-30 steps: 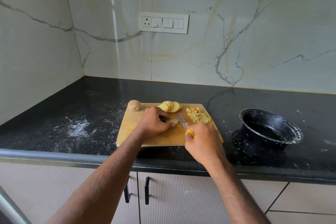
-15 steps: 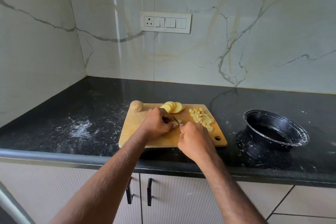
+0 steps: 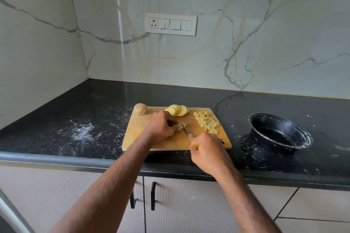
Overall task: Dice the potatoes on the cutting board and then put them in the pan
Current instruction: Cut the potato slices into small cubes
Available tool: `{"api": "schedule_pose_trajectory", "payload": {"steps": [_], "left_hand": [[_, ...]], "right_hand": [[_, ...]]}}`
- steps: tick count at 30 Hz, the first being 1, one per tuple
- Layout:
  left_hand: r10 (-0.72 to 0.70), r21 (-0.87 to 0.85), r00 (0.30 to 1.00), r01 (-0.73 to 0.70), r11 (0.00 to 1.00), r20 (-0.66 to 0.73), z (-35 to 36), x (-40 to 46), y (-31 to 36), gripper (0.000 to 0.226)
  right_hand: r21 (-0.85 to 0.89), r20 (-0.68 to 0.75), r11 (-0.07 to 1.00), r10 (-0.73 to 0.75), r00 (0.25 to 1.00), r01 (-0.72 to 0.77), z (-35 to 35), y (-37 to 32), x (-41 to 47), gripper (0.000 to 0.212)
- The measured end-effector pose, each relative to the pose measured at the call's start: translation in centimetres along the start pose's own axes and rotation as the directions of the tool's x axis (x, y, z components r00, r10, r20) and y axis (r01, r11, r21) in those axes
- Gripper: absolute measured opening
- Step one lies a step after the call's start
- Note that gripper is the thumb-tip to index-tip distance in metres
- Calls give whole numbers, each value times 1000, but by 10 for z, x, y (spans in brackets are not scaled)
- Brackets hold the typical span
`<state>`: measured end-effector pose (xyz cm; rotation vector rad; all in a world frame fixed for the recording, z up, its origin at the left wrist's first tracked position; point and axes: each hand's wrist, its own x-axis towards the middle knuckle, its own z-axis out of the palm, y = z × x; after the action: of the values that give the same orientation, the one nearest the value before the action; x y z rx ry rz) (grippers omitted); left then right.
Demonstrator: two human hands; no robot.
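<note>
A wooden cutting board point(image 3: 140, 134) lies near the counter's front edge. My left hand point(image 3: 162, 126) presses a potato slice point(image 3: 182, 125) down on the middle of the board. My right hand point(image 3: 205, 147) grips a yellow-handled knife point(image 3: 186, 130), its blade against that slice. A fan of round potato slices point(image 3: 178, 110) lies at the board's far edge. Diced potato pieces point(image 3: 207, 122) are heaped on the board's right side. A whole unpeeled potato point(image 3: 140, 108) sits at the far left corner. The black pan point(image 3: 280, 132) stands to the right of the board.
The black stone counter point(image 3: 75, 115) carries white dusty smears left of the board and around the pan. Marble walls meet in a corner at the back left, with a switch plate point(image 3: 170, 24) above. Cabinet doors with black handles point(image 3: 153, 196) are below the counter's edge.
My right hand has drawn back toward the front edge of the board, showing more of the blade. My left hand stays on the slice. The view has shifted slightly.
</note>
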<state>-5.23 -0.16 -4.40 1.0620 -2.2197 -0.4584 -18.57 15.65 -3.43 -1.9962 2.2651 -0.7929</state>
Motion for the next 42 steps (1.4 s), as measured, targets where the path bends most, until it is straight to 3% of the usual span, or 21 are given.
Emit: {"api": "schedule_pose_trajectory", "payload": {"steps": [4,10,18,30,42], "left_hand": [[-1,1,1000,1,1000,-13,0,-2,2,30],[-31,-53,999,29,998,-35,-5,-3,3,30],[-36,-55,998,33,998,-47,-5,-4,3,14],[22,-60,1000,-22,998,-10,-4,-2,-1,7],[-27,-79,1000,27,997,-8,-5,-3,2,12]], "right_hand": [[-13,13,1000,6,1000,-6,-8,10,-4,33],[7,-110,1000,30,993,-30,-10,8,-11,16],[32,-135,999,10,991,-5,7,-13,3,37],[-42,-49,999,6,999,-8,14,-22,25,22],[38,-31,999,-7,1000,9,13,-3,4,39]]}}
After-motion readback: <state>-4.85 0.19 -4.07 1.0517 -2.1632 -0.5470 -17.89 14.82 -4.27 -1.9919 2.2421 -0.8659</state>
